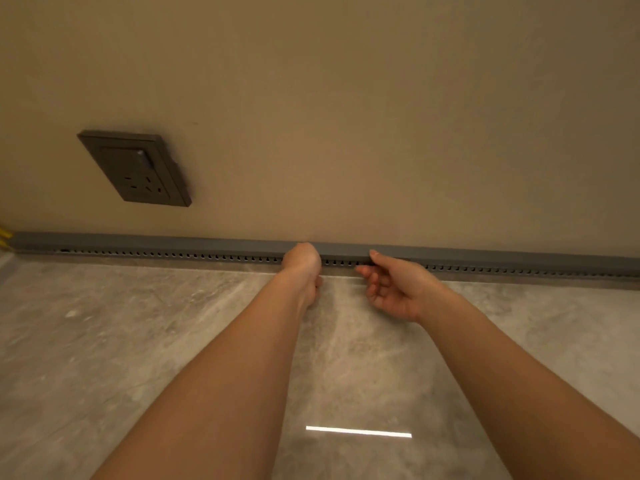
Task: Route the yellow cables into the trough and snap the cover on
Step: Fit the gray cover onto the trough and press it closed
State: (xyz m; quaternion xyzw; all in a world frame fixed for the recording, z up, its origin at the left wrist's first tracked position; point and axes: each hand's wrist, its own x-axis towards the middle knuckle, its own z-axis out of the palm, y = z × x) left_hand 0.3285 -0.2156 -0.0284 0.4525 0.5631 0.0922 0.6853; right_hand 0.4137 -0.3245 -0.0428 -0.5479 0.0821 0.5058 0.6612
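A long grey slotted cable trough runs along the foot of the wall, with its grey cover lying on top along the whole visible length. Short ends of yellow cables stick out at its far left end. My left hand is curled over the cover near the middle, its fingers hidden behind the top edge. My right hand is just to its right, palm up and fingers loosely apart, with the thumb tip touching the cover's front edge.
A dark wall socket with a switch sits on the beige wall above the trough's left part. The floor is grey marbled tile with a bright reflected light strip near me.
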